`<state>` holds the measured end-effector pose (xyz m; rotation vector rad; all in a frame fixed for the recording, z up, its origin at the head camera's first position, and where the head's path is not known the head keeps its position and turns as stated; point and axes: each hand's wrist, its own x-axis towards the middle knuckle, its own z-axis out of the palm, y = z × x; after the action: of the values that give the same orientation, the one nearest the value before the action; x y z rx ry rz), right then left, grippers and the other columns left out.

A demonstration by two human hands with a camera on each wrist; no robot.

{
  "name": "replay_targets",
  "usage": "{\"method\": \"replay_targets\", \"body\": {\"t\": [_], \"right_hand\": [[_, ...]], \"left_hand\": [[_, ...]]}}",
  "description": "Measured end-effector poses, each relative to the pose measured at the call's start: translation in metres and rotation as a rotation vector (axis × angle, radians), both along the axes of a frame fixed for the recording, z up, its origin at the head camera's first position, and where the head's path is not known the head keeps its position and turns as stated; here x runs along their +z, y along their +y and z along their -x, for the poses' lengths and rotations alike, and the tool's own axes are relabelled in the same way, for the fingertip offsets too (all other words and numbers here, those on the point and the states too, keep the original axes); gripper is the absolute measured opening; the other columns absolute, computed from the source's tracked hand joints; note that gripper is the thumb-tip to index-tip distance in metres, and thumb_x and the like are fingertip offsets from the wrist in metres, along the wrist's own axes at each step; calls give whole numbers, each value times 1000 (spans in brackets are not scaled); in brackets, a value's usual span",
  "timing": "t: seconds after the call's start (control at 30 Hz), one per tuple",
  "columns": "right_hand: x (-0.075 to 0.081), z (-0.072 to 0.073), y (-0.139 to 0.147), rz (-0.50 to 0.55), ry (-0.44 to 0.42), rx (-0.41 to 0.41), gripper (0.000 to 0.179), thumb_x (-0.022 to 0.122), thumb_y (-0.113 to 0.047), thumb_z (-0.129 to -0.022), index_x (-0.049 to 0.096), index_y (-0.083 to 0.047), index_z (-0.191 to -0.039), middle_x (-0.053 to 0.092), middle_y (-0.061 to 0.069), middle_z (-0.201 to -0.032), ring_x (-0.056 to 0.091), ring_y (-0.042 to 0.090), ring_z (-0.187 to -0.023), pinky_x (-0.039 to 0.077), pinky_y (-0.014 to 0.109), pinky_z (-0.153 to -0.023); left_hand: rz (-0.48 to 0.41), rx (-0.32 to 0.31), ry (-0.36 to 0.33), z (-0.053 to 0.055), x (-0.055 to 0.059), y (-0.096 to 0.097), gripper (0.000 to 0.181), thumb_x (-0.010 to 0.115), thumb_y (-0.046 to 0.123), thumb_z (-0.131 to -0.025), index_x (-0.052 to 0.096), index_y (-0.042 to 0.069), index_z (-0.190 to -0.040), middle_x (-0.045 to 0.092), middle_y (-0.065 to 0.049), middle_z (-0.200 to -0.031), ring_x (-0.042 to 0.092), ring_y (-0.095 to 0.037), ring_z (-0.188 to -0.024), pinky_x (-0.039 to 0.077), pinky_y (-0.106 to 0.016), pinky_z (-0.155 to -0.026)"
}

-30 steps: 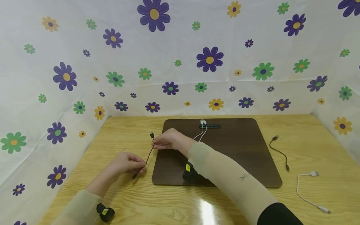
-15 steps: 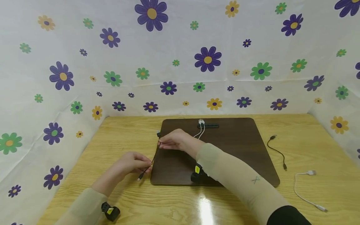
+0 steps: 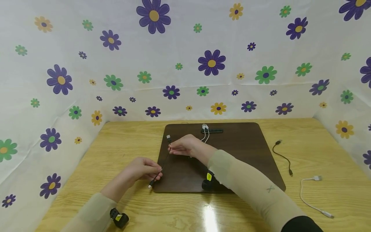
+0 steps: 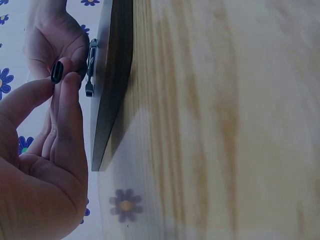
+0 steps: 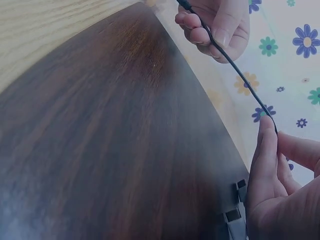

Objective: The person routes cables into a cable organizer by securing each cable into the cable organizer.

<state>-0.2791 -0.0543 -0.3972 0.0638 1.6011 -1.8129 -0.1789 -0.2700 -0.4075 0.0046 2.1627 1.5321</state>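
Bright white glare on the tabletop (image 3: 174, 209)

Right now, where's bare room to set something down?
Bare: table between left hand, curtain and board; board between right sleeve and its right edge. Crowded: board's left edge, that hand and the right hand holding a black cable; its rear, white plugs at a dark strip; table right of it, loose dark cable and white cable.

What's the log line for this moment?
left hand: pinching black cable; right hand: pinching same cable; cable: held clear of dark board; loose white cable: on table, right of board
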Motion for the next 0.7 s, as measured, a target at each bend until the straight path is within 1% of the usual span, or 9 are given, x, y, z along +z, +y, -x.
{"method": "replay_targets", "body": {"t": [0.17, 0.33, 0.53, 0.7], "right_hand": [[1, 0, 6, -2, 9, -7, 20, 67, 4, -101, 74, 14, -117, 74, 4, -68, 73, 10, -59, 60, 17, -59], [1, 0, 12, 3, 10, -16, 17, 66, 5, -101, 75, 13, -113, 74, 4, -68, 73, 9, -59, 60, 17, -58], [0, 0, 19, -2, 12, -18, 22, 66, 5, -101, 72, 15, -120, 75, 4, -68, 73, 9, -58, 60, 16, -58], [-1, 1, 26, -4, 12, -19, 19, 66, 5, -101, 74, 14, -116, 75, 4, -69, 74, 9, -60, 60, 16, -58]], "left_hand": [[16, -1, 3, 1, 1, 5, 26, 67, 12, -103, 74, -10, -115, 82, 0, -87, 75, -6, -75, 62, -22, -68], [18, -10, 4, 4, 0, 8, 26, 68, 12, -103, 75, -10, -115, 82, 0, -87, 75, -6, -75, 62, -21, -68], [25, -9, -7, 9, -2, 14, 25, 68, 13, -103, 76, -8, -114, 82, -1, -88, 76, -6, -75, 62, -21, -70], [27, -14, -11, 10, -2, 19, 25, 69, 13, -103, 76, -8, -115, 82, -3, -90, 76, -6, -76, 63, -22, -71]]}}
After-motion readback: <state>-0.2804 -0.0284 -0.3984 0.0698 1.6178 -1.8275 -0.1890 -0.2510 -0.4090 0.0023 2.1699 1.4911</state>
